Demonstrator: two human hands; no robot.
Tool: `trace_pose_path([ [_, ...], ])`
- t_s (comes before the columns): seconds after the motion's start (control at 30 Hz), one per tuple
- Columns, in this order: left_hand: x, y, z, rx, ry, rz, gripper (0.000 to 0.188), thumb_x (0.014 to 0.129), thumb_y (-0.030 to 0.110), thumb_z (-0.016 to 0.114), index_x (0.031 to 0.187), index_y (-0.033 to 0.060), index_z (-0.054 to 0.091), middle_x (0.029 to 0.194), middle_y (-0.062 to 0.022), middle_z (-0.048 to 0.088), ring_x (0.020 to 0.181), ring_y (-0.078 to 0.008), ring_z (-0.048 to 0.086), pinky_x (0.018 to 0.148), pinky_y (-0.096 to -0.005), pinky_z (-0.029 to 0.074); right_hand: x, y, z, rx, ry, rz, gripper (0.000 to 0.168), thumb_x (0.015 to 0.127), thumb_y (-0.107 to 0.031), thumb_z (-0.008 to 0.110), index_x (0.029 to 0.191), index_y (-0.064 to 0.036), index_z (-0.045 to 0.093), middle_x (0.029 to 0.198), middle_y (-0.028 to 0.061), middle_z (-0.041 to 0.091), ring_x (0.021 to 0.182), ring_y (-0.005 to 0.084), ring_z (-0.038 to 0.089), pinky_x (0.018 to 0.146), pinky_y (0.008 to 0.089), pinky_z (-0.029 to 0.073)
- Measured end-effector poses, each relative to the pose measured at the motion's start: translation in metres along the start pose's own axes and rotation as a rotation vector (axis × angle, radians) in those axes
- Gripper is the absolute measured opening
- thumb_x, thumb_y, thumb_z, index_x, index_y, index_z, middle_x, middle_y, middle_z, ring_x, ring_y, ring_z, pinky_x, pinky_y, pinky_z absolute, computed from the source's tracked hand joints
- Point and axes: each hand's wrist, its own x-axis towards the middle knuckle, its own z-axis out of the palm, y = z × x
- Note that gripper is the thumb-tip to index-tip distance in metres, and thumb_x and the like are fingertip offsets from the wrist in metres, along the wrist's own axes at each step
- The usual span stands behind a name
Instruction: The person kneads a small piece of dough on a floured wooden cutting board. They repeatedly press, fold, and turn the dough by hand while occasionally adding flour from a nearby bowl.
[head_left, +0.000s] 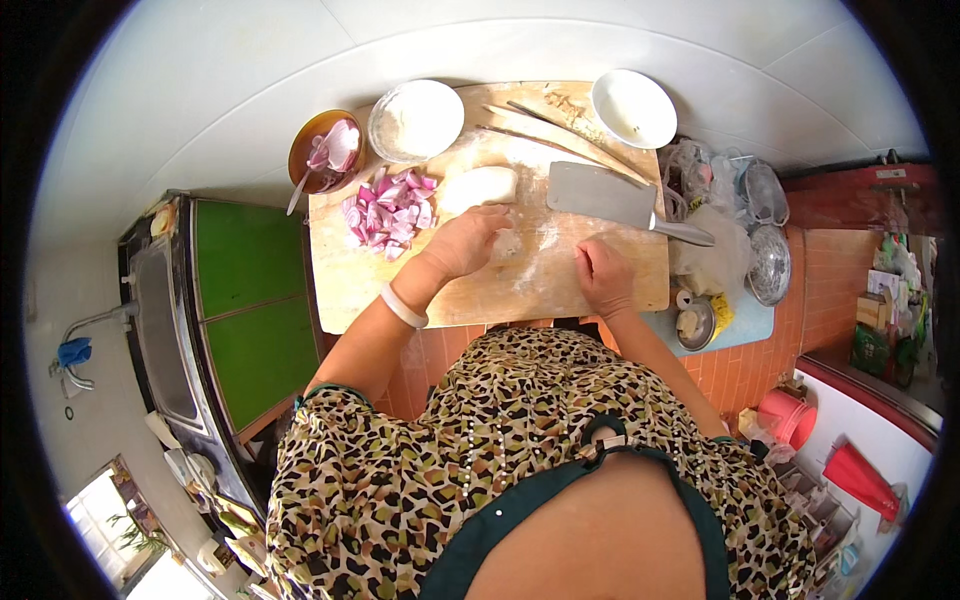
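A smooth white piece of dough (484, 185) lies on the floured wooden board (480, 300). My left hand (469, 238), with a pale bangle on the wrist, is palm down just in front of the dough; its fingers are bent and slightly apart, and the palm side is hidden. Farther right, my right hand (606, 276) rests as a loose fist by the board's front edge, with nothing visible in it. Between the hands, the wood carries streaks of flour. A heap of chopped red onion (391, 210) sits left of the dough. Behind my right hand lies a cleaver (604, 193), its handle pointing right.
At the back left stand a brown bowl (301, 142) with onion pieces and a spoon, and a bowl of flour (416, 120). A white bowl (634, 109) is at the back right, near wooden sticks (562, 135). Plastic bags (709, 240) and metal bowls (768, 264) crowd the right side.
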Motion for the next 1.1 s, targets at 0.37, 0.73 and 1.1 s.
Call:
trace_pose_path([
  [0.37, 0.011, 0.01, 0.067, 0.059, 0.124, -0.034, 0.07, 0.105, 0.043, 0.037, 0.156, -0.003, 0.022, 0.162, -0.0239, 0.023, 0.151, -0.0351, 0.023, 0.125, -0.0427, 0.015, -0.001, 0.001, 0.002, 0.013, 0.007, 0.003, 0.008, 0.092, -0.02, 0.063, 0.09, -0.011, 0.063, 0.082, 0.0087, 0.067, 0.073, 0.0306, 0.065, 0.063, 0.0413, 0.051],
  [0.73, 0.009, -0.004, 0.055, 0.647, 0.078, -0.212, 0.084, 0.103, 0.06, 0.026, 0.159, 0.0, 0.011, 0.167, -0.0174, 0.013, 0.154, -0.0286, 0.014, 0.126, -0.04, 0.009, 0.001, 0.0, 0.0, 0.016, 0.008, 0.004, 0.007, 0.09, -0.018, 0.063, 0.089, -0.011, 0.063, 0.081, 0.009, 0.066, 0.071, 0.0311, 0.064, 0.063, 0.0415, 0.051],
  [1.1, -0.029, -0.027, 0.057, 0.483, 0.241, -0.024, 0.072, 0.101, 0.046, 0.048, 0.155, 0.0019, 0.03, 0.162, -0.0159, 0.029, 0.149, -0.0306, 0.027, 0.121, -0.0446, 0.024, -0.001, 0.0, 0.002, 0.033, 0.006, 0.006, 0.008, 0.09, -0.018, 0.063, 0.089, -0.01, 0.062, 0.082, 0.0086, 0.066, 0.073, 0.0313, 0.065, 0.063, 0.0415, 0.05],
])
